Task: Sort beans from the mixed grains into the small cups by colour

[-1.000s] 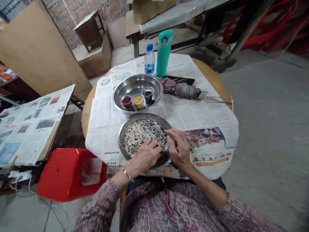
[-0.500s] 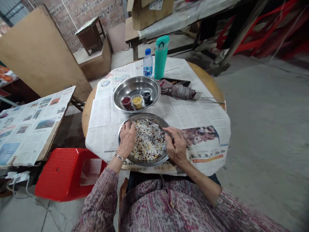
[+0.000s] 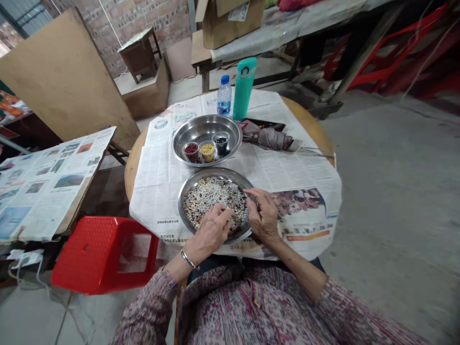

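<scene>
A shallow metal bowl [image 3: 184, 187] stands on the newspaper near the table's front edge. White grains mixed with dark red, black and yellow beans [image 3: 215, 194] cover its bottom. My left hand [image 3: 213, 224], a bangle on its wrist, lies over the front of the mix with bent, parted fingers; its fingertips reach the grains. At the right rim, my right hand [image 3: 264, 218] grips the bowl between thumb and fingers. Behind it, a larger metal basin [image 3: 183, 132] holds clear cups of red beans [image 3: 191, 151], yellow beans [image 3: 207, 152] and black beans [image 3: 221, 143].
A water bottle [image 3: 224, 96] and a teal flask [image 3: 244, 88] stand behind the basin. To its right lies a folded grey umbrella [image 3: 269, 138] beside a dark flat object. A red stool [image 3: 86, 254] and a newspaper-covered table [image 3: 46, 187] are on the left.
My left hand has moved from the bowl's left side to its front middle, right and toward me. The grains have shifted, baring more beans at the left. My right hand stays at the rim.
</scene>
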A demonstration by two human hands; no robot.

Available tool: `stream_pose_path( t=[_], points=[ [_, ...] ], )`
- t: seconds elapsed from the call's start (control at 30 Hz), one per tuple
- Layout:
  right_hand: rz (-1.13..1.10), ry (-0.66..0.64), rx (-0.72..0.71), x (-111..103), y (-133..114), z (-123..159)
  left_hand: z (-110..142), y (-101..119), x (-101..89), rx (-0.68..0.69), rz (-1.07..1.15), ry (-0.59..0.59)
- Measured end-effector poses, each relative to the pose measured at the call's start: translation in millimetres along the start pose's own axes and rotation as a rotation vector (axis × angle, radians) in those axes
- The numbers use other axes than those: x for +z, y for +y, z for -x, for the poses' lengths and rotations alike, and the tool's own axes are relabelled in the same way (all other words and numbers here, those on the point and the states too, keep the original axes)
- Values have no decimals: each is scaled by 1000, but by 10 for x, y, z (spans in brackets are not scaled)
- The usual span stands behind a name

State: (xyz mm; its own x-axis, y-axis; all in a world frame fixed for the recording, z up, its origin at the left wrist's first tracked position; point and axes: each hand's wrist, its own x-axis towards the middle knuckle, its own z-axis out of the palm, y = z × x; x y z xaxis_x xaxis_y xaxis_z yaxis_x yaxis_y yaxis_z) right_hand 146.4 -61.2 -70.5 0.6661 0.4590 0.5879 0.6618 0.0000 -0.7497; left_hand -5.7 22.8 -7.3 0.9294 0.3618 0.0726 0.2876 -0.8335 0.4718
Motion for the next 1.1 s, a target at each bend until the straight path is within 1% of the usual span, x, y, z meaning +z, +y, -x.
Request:
stream_pose_path(
  t=[0.07, 0.13, 0.17, 0.23, 0.3, 0.37, 0.47, 0.57, 0.63, 0.7, 0.77, 0.83, 0.87, 0.9, 0.93, 0.97, 1.07, 1.1],
  points=[
    [0, 0, -1, -1, 0, -1, 98, 16, -76, 8, -21, 16],
    [0, -2, -6, -3, -3, -3, 181, 1, -163, -50, -78, 2],
    [-1, -4, -9, -4, -5, -3, 213, -15, -198, -85, -105, -27],
    [-2, -6, -15, -4, -7, -3, 248, -53, -235, -130, -138, -130],
    [-4, -6, -14, -3, -7, -3, 234, -80, -229, -114, -153, -230],
    [-4, -6, -12, 0, -3, -3, 163, -86, -195, -62, -147, -267],
    [0, -2, -16, 3, 4, -5, -48, -74, -138, 9, -112, -219],
    [2, 3, -30, 5, 7, -9, -339, -96, -94, 65, -108, -152],
    [-2, 7, -39, 6, 5, -11, -532, -146, -70, 66, -134, -93],
    [-9, 14, -44, 7, 3, -13, -682, -213, -52, 29, -187, -20],
    [-18, 18, -45, 9, 1, -13, -755, -270, -49, -14, -229, 68],
    [-23, 14, -44, 10, 1, -14, -740, -294, -71, -24, -218, 154],
    [-25, 12, -44, 10, 2, -14, -702, -290, -93, -13, -194, 178],
    [-27, 9, -42, 11, 2, -15, -650, -278, -121, 8, -162, 174],
    [-28, 7, -40, 11, 1, -15, -588, -257, -153, 31, -126, 137],
    [-29, 5, -37, 11, 0, -16, -524, -232, -184, 56, -88, 62],
    [-30, 3, -21, 10, -3, -15, -364, -148, -240, 138, -8, -255],
    [-27, 1, -13, 8, -4, -14, -336, -125, -235, 169, -6, -329]
  ],
)
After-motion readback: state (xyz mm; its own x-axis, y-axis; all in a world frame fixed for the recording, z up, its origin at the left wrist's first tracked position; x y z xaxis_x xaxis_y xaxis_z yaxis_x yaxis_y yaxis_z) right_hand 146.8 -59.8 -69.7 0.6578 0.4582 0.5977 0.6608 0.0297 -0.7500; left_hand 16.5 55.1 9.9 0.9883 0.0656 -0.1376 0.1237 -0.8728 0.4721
